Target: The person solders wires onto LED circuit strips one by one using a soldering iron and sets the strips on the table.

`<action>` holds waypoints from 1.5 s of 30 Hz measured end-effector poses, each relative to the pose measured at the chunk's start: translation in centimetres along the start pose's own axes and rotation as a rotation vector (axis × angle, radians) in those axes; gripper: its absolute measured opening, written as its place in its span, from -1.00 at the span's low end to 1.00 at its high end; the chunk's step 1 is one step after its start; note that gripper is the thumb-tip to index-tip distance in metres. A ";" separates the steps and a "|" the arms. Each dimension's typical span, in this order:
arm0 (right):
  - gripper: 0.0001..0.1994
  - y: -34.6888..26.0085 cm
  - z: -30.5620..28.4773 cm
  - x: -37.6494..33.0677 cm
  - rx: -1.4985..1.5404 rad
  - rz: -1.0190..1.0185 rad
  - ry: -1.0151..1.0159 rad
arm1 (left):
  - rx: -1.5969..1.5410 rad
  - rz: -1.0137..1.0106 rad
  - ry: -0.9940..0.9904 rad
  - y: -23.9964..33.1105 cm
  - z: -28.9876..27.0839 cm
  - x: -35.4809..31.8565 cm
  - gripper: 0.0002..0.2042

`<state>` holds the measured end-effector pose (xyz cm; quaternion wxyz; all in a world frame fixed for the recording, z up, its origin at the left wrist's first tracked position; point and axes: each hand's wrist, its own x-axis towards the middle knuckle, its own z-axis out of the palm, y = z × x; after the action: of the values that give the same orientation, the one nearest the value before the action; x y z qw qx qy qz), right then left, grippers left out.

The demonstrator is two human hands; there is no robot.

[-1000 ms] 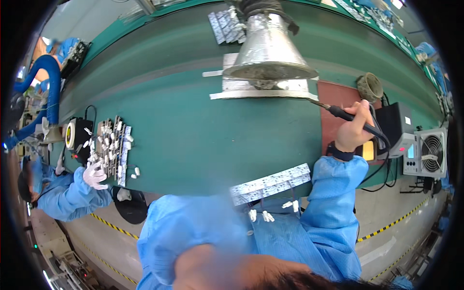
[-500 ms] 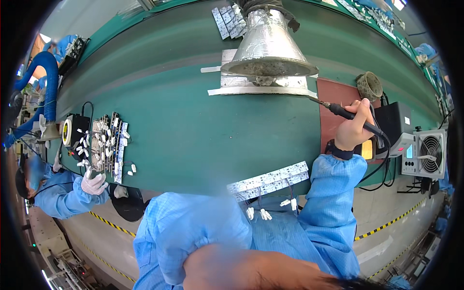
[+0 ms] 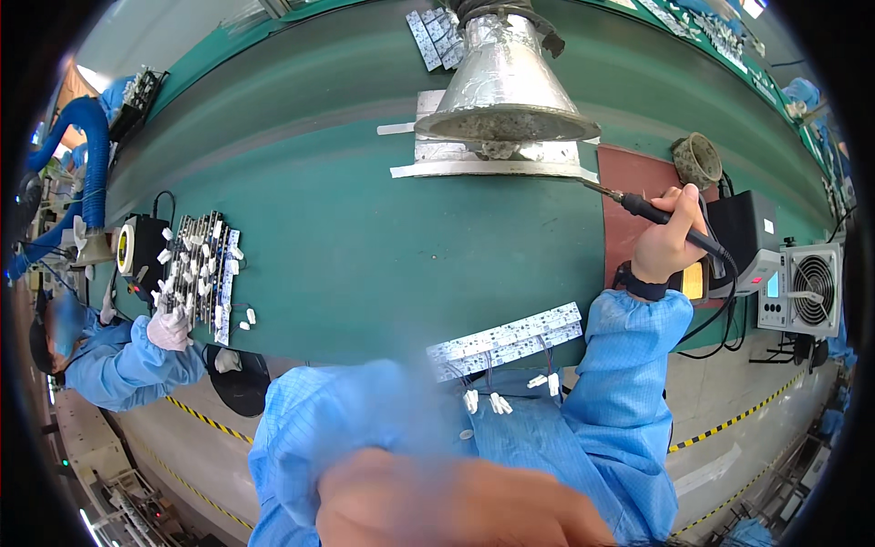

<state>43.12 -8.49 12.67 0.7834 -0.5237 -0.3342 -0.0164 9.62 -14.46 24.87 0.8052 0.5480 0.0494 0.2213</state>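
My right hand is closed around the black handle of a soldering iron. The iron's tip points left, toward the lower right end of a white strip under a metal fume hood. Raised close to the camera, my left hand is large and smeared at the bottom, its fingertips out of clear sight. Between my arms, a pair of white circuit board strips lies at the table's near edge, with wires and white connectors hanging over my blue gown.
A soldering station with a fan stands at the right, near a yellow sponge and a round crusty pot on a red-brown mat. At the left, a co-worker's gloved hand touches wired boards. More boards lie behind.
My left hand has shifted left and more of it shows. My right hand and the soldering iron stay nearly still. The co-worker's gloved hand has moved up to the wired boards.
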 end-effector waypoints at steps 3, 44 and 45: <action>-0.56 -0.3 -0.6 0.2 -0.030 -0.018 0.011 | -0.082 0.160 -0.084 -0.9 -1.7 3.7 -0.68; -0.53 -4.9 2.5 -5.0 0.027 -0.448 -0.450 | 0.768 -0.264 0.285 -6.2 -16.6 5.5 -0.61; -0.54 -5.2 2.8 -5.4 0.035 -0.465 -0.477 | 0.742 -0.246 0.298 -6.2 -16.5 5.6 -0.62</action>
<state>35.58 -10.19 14.61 0.6672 -0.4092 -0.6190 -0.0658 11.19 0.13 13.63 0.5578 0.7528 0.3067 0.1675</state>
